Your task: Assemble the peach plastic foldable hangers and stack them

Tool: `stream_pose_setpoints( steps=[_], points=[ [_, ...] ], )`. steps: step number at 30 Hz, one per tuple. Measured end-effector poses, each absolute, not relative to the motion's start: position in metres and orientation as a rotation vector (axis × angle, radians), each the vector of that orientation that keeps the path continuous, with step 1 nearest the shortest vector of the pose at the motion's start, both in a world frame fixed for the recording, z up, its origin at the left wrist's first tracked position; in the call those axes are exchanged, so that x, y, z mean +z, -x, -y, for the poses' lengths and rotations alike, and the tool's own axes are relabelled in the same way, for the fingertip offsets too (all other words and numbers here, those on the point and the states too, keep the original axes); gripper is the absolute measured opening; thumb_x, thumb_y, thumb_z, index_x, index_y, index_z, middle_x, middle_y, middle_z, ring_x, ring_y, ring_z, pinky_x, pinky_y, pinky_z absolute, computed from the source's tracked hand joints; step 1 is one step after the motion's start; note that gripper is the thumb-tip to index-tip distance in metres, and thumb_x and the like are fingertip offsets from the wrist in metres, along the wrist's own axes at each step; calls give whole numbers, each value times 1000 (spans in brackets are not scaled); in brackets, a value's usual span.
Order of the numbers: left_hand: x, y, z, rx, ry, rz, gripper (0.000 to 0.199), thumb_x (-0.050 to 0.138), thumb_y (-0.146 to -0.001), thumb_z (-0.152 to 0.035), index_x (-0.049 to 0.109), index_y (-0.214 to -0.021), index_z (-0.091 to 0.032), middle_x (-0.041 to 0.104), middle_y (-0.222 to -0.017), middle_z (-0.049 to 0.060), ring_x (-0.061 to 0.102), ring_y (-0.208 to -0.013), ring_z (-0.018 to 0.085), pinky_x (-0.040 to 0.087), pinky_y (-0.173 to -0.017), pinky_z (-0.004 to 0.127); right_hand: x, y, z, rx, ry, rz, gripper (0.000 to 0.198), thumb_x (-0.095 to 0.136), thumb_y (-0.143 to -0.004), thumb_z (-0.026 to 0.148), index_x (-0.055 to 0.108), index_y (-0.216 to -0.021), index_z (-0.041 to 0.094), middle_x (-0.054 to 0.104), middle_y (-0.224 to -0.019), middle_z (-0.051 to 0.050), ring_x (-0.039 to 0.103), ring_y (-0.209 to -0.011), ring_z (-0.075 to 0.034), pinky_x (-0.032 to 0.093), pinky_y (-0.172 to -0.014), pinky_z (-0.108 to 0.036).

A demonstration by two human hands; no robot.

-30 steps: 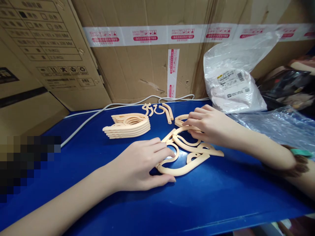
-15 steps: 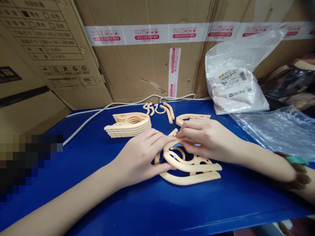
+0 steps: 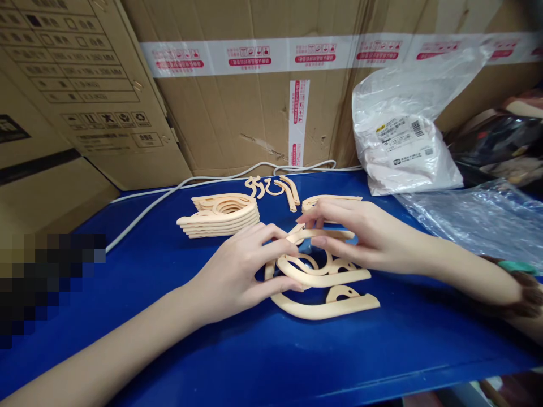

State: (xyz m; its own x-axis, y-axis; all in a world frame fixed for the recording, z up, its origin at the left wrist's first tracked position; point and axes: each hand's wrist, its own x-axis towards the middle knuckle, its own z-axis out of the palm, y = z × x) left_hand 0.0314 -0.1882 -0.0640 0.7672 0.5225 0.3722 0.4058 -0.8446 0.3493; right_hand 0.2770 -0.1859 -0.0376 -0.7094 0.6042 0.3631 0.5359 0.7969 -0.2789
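Note:
A cream plastic folding hanger (image 3: pixel 322 278) is in my left hand (image 3: pixel 258 263), pinched at its curved left end between thumb and fingers. Another such hanger (image 3: pixel 326 311) lies under it on the blue table, its curved arm showing in front. My right hand (image 3: pixel 360 234) is over the back of the held hanger, thumb and fingers apart around its rear arm (image 3: pixel 335 233). Whether those fingertips touch the arm is hard to make out. Part of the held hanger's middle is hidden by my fingers.
A stack of folded hangers (image 3: pixel 220 217) stands at left, with more hangers (image 3: pixel 331 199) behind my right hand. Loose hooks and arms (image 3: pixel 274 186) lie at the back by a white cable (image 3: pixel 186 183). Cardboard boxes (image 3: pixel 237 113) wall the back; a plastic bag (image 3: pixel 403 147) sits right.
My right hand has loosened from its grip, its thumb and fingers now spread. The held hanger's front arm has shifted slightly left and up, away from the hanger below. My left hand keeps its hold.

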Motion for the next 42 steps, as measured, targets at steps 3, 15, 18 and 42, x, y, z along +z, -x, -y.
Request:
stream_pose_setpoints(
  steps=[3, 15, 18, 42],
  points=[
    [-64, -31, 187, 748, -2706, -782, 25, 61, -92, -39, 59, -111, -23, 60, -111, 3, 57, -97, 18, 43, -83, 31, -36, -280, 186, 173, 833, 2582, 48, 61, -88, 48, 51, -125, 19, 61, -124, -9, 58, -112, -22, 45, -93, -34],
    [-60, -29, 186, 883, -2675, -889, 22, 64, -90, -37, 60, -105, -21, 62, -108, 4, 59, -100, 19, 46, -89, 34, -41, -281, 184, -89, 897, 2649, 81, 68, -82, 50, 30, -147, 21, 55, -133, -14, 54, -115, -29, 44, -92, -45],
    [-61, -30, 186, 905, -2646, -893, 26, 63, -90, -37, 58, -112, -24, 63, -113, 3, 59, -106, 20, 47, -94, 35, -40, -282, 181, -88, 893, 2634, 84, 68, -80, 54, 30, -147, 21, 56, -132, -13, 55, -114, -29, 45, -90, -44],
    [-65, -28, 188, 648, -2717, -949, 56, 48, -96, -48, 29, -143, -24, 48, -144, 10, 47, -131, 24, 44, -106, 42, -35, -332, 135, 218, 1445, 2498, 83, 64, -76, 62, 41, -141, 15, 66, -122, -15, 65, -102, -32, 53, -81, -43]
  ],
)
